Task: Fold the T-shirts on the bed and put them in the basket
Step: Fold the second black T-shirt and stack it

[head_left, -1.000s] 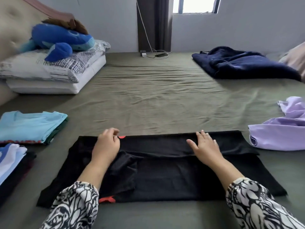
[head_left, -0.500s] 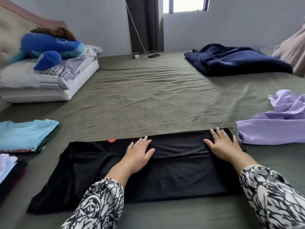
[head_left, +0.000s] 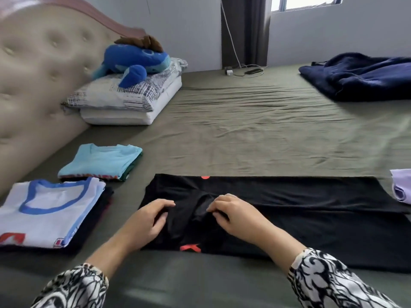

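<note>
A black T-shirt (head_left: pixel 300 210) with red marks lies partly folded across the green bed sheet (head_left: pixel 255 134) in front of me. My left hand (head_left: pixel 148 221) rests on its left end with fingers curled, pinching the cloth. My right hand (head_left: pixel 233 213) sits just to the right, its fingertips pinching a raised fold of the same shirt. A folded light blue T-shirt (head_left: pixel 100 160) and a folded white T-shirt with blue collar (head_left: pixel 46 210), on a dark stack, lie at the left. A lilac garment (head_left: pixel 401 185) pokes in at the right edge. No basket is in view.
Pillows (head_left: pixel 124 103) with a blue plush toy (head_left: pixel 133 63) are stacked by the padded headboard (head_left: pixel 33 85) at back left. A dark blue blanket (head_left: pixel 360 78) lies at back right. A charger and cable (head_left: pixel 244 72) sit by the far wall.
Both hands have moved left along the black shirt and come close together, going from flat smoothing to pinching the cloth. The view has swung left, showing more of the folded stacks.
</note>
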